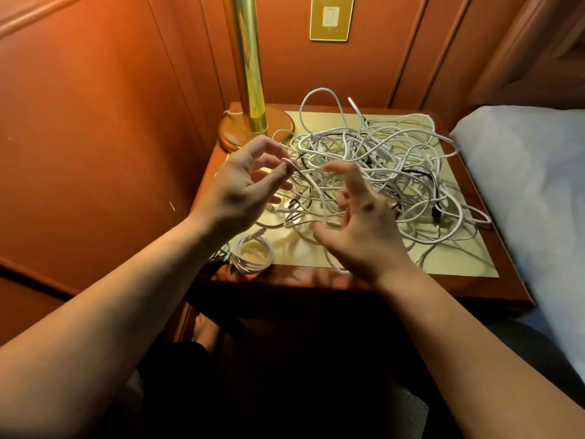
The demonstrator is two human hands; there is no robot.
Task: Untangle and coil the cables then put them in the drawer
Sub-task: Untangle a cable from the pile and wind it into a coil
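Observation:
A big tangle of white and a few black cables (389, 172) covers most of the nightstand top (456, 264). My left hand (243, 188) is raised over the tangle's left side and pinches the end of a white cable (311, 188) between thumb and fingertips. That cable arcs down toward my right hand (357, 229), which hovers over the front of the pile with its fingers spread and loosely bent; the cable seems to pass through them. One white cable lies coiled (251, 253) at the table's front left corner. No drawer is visible.
A brass lamp (250, 90) stands at the back left of the nightstand on a round base. Wood-panelled wall is behind and to the left, with a brass switch plate (330, 17). A bed with a white pillow (535, 191) borders the right side.

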